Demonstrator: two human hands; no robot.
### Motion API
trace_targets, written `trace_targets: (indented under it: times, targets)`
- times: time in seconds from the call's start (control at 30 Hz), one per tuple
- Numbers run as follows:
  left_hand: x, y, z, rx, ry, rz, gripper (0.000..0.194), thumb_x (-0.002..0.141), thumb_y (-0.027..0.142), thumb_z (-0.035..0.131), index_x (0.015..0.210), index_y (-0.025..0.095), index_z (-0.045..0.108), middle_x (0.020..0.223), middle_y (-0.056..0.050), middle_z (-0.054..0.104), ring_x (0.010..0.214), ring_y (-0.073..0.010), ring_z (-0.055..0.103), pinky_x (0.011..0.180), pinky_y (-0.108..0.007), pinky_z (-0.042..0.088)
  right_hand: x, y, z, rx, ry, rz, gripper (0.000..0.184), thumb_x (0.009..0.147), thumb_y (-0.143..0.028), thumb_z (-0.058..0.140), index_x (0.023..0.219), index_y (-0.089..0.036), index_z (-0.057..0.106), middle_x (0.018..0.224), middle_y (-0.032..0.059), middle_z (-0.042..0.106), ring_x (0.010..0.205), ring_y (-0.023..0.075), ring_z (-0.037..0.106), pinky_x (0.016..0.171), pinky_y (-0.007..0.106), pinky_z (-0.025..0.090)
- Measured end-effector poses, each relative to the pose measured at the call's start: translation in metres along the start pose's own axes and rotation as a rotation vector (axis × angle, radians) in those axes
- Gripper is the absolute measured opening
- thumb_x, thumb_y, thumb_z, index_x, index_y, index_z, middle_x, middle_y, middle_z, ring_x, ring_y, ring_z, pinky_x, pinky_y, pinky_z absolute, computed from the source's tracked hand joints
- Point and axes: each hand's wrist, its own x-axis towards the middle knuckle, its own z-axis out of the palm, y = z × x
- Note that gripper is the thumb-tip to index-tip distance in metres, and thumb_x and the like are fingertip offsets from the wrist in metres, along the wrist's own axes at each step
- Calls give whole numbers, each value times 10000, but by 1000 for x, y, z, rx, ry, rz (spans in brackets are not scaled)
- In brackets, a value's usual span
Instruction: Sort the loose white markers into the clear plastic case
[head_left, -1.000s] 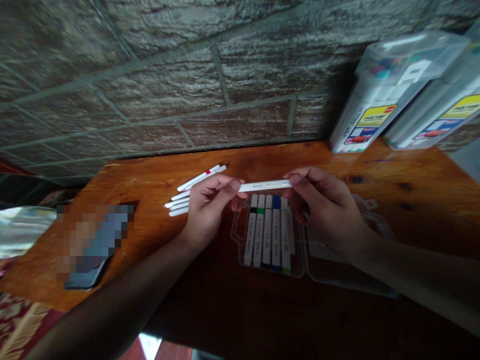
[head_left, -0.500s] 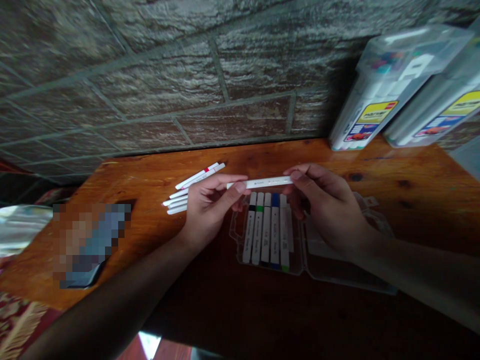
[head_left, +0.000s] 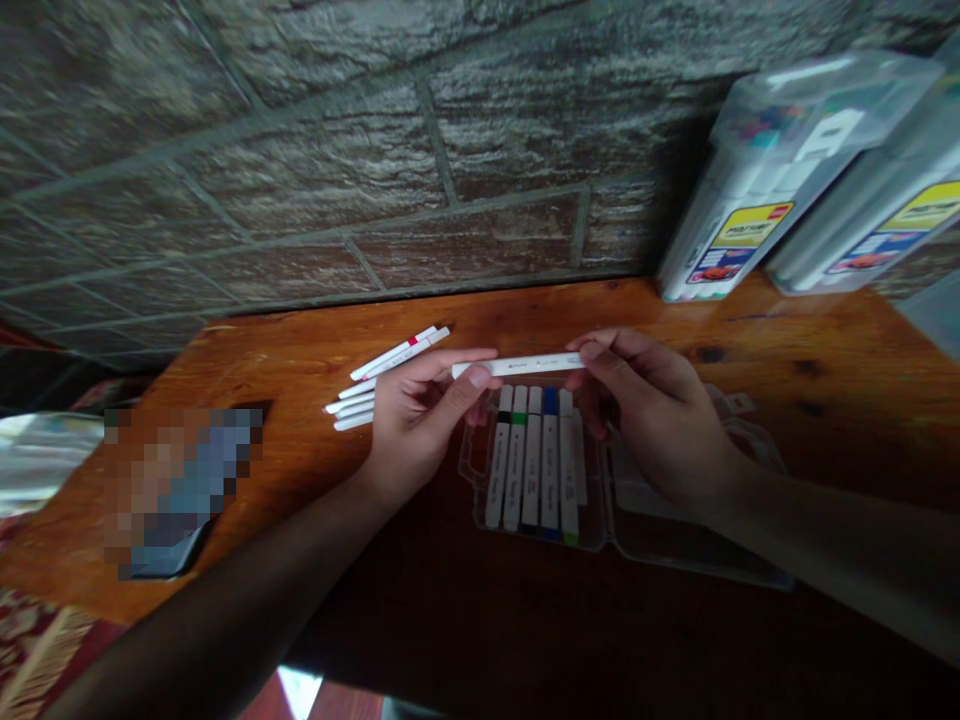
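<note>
A white marker [head_left: 534, 365] is held level between my two hands, above an opened clear plastic case [head_left: 480, 505]. My left hand [head_left: 420, 415] pinches its left end between thumb and fingers. At the other end, my right hand [head_left: 652, 415] grips it the same way, its fingertips covering the tip. Inside the case's left half lie several white markers [head_left: 531, 470] side by side, with black, green and blue bands. The lid half [head_left: 697, 560] lies flat to the right, partly under my right hand. More loose white markers [head_left: 401, 352] rest beyond my left hand, which hides some of them.
Two upright clear marker boxes [head_left: 742, 240] with yellow labels stand at the back right against the stone wall [head_left: 315, 150]. A dark phone-like object [head_left: 169, 560], mostly blurred out, lies on the wooden table [head_left: 270, 400] at left.
The printing on the held marker has shifted slightly, as if it was turned a little about its length. Both hands stay in nearly the same place.
</note>
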Motion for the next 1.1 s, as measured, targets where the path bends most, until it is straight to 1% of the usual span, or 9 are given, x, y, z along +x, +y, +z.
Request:
trace_targets:
  times: [0.07,0.13,0.23,0.3,0.43,0.53,0.8,1.0,1.1]
  targets:
    - [1,-1,0,-15,6,-24,164,937,326,789,1067,239,839,864,-36,803,576,-103,604,558,-255,533,0,1,0,3,-5,-15,179,951,-406,728,889,-245,684,716,-22,643,437,90,495,381,246,370]
    - [3,-2,-1,-26,2,-36,130,950,331,774,972,219,835,826,-30,779,572,-97,595,569,-251,531,-1,1,1,6,-10,-35,198,932,-417,749,882,-234,693,704,-24,640,433,88,490,381,244,369]
    - [4,-1,0,-16,-12,-45,208,947,335,776,799,189,789,738,-17,738,553,-89,589,566,-237,529,-2,0,1,5,-13,-42,189,925,-395,754,869,-223,700,694,-24,649,429,86,494,381,238,375]
    - [4,0,2,0,-7,-49,225,924,338,800,764,184,764,701,-10,724,541,-89,592,551,-228,529,-2,-1,2,11,-10,-33,170,925,-374,748,860,-225,700,685,-27,651,424,86,495,377,234,377]
    - [4,3,5,44,36,-39,165,847,321,868,822,179,787,676,-6,737,512,-89,598,505,-210,531,-1,-2,2,-5,-26,-28,183,934,-365,739,830,-220,699,674,-27,649,418,77,490,380,226,373]
    - [3,4,6,46,56,-34,166,825,319,885,872,175,819,697,-19,767,500,-88,611,484,-205,538,-1,-1,1,-10,-26,-19,192,941,-369,738,838,-213,699,688,-25,657,415,75,493,373,226,366]
    - [4,7,7,49,39,10,168,810,231,890,972,202,852,689,-5,784,489,-68,628,471,-160,532,1,3,-1,28,-22,-13,177,946,-381,741,900,-212,713,712,-24,673,424,78,515,363,216,382]
    - [2,7,7,50,24,-6,197,816,246,890,1003,205,846,748,-21,813,508,-82,653,492,-183,559,0,2,-1,39,-22,-12,163,951,-372,739,901,-219,716,707,-25,660,432,84,517,368,225,387]
    - [1,6,6,38,18,-29,198,834,266,883,1016,203,842,779,-28,822,518,-77,649,501,-181,563,-1,1,-1,37,-38,0,179,945,-376,749,865,-222,704,698,-26,653,422,81,507,367,228,374]
